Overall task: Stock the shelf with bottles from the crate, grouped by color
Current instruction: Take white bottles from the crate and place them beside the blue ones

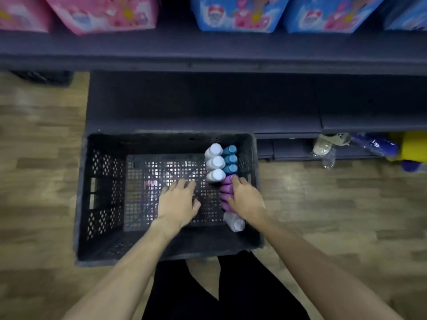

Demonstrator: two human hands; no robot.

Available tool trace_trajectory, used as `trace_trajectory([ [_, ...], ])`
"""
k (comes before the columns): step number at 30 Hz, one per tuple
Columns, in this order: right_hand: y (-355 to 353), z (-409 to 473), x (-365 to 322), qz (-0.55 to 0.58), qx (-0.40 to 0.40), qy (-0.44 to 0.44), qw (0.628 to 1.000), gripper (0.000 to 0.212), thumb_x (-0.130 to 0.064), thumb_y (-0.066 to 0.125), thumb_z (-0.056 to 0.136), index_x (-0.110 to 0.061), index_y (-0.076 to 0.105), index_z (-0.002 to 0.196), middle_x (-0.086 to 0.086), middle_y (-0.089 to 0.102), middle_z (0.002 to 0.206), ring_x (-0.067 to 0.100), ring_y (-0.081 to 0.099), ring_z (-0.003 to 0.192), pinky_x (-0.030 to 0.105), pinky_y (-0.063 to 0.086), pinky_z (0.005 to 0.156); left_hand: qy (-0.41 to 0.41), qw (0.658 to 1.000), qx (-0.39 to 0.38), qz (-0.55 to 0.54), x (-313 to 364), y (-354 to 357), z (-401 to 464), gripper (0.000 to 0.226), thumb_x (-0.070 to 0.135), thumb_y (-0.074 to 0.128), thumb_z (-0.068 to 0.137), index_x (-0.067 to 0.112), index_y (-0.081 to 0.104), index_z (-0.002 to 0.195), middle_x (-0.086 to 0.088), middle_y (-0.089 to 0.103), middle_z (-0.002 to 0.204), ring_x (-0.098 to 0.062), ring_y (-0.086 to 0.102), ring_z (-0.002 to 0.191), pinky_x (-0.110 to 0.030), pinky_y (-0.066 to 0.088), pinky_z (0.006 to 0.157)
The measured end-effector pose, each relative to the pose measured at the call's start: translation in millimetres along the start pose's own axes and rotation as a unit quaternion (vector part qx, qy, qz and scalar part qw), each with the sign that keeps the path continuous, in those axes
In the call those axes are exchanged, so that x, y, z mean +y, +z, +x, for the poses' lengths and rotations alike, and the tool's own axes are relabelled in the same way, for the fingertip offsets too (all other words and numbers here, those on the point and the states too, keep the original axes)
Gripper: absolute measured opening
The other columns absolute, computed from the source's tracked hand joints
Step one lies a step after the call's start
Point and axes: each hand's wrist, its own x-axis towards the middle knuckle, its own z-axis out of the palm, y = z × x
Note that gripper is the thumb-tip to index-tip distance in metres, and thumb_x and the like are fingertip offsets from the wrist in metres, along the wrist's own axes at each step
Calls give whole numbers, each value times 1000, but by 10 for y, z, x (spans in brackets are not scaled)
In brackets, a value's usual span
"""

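Pink packs (101, 12) and blue packs (240, 13) stand in a row along the top. The wood floor (41, 162) spreads below — on it, at the right, lie a clear wrapper (324, 150), a blue bundle (376, 144) and something yellow (413, 146).

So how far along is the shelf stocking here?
Nothing looks done: the lower shelf shows no bottles. In hand: the right hand rests on the purple bottles; the left hand hovers open. White bottles and blue bottles remain in the crate.
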Motion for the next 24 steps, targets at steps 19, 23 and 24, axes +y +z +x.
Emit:
trace_trajectory([
  [19, 915, 825, -54, 56, 136, -55, 988, 45, -9, 59, 92, -14, 48, 134, 7, 58, 120, 27, 59, 99, 25, 31, 65, -11, 999, -39, -23, -315, 1006, 247, 54, 38, 46, 94, 20, 34, 143, -3, 48, 134, -24, 47, 122, -39, 43, 99],
  [23, 1003, 907, -62, 47, 126, -38, 990, 43, -12, 66, 87, -18, 47, 125, 5, 61, 110, 26, 62, 90, 29, 35, 60, -22, 999, -41, -23, -341, 1112, 249, 53, 38, 47, 94, 20, 34, 142, -2, 50, 130, -21, 49, 118, -37, 47, 93],
  [24, 1009, 919, -64, 44, 122, -32, 991, 42, -13, 66, 86, -19, 46, 123, 4, 61, 108, 27, 63, 87, 30, 39, 58, -22, 999, -40, -22, -339, 1119, 236, 53, 38, 47, 93, 20, 34, 141, -1, 50, 130, -21, 49, 117, -37, 47, 92],
])
